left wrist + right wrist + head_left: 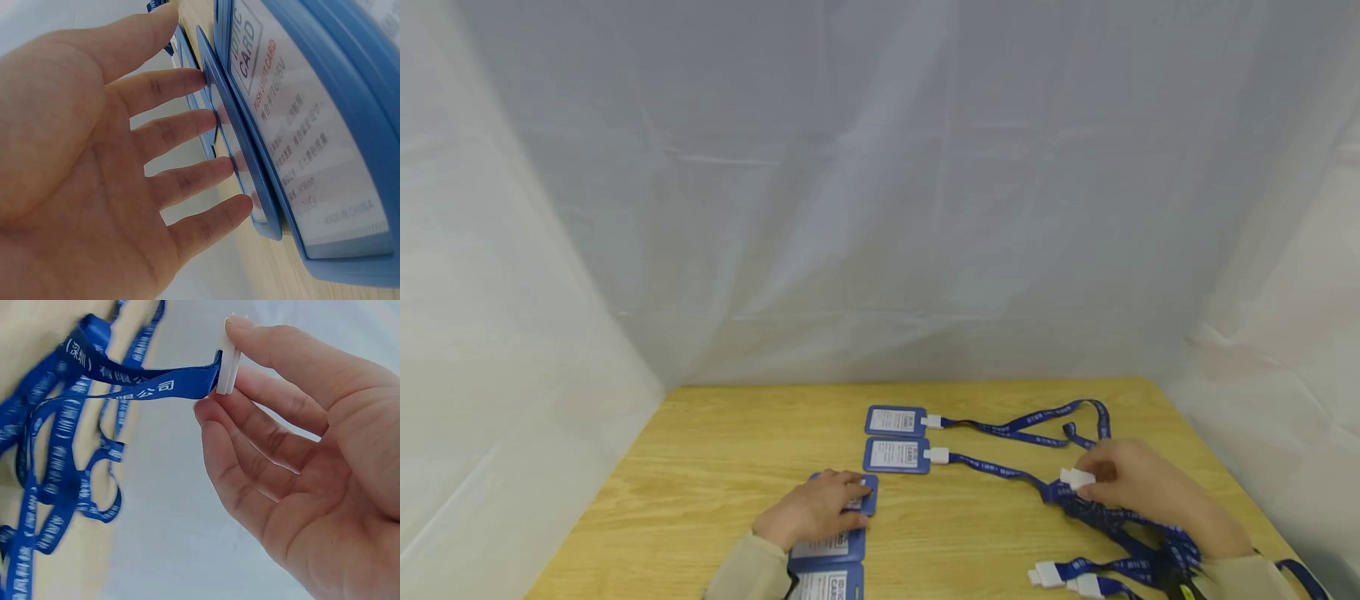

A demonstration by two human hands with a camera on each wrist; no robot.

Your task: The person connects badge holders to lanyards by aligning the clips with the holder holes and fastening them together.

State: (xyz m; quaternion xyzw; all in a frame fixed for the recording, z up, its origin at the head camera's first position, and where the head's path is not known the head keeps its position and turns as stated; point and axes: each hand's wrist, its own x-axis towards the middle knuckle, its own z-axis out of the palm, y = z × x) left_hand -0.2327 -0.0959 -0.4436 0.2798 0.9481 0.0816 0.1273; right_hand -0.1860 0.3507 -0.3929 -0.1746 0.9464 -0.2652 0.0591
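My left hand (814, 510) rests with fairly straight fingers on a blue badge holder (870, 502). In the left wrist view, its fingertips touch the clear face of that holder (239, 150), beside another holder (312, 137) marked ID/IC CARD. My right hand (1142, 487) pinches the white plastic clip (1081, 479) of a blue lanyard between thumb and fingers. In the right wrist view, the lanyard strap (169, 386) with white lettering runs from the clip (229, 365) toward a tangle of straps (59, 444) on the table.
Two badge holders (895, 421) with lanyards attached lie toward the back of the wooden table (700, 450). Another holder (827, 583) sits at the near edge. Loose white clips (1047, 575) lie at the near right. Pale sheeting (880, 208) hangs behind and on both sides.
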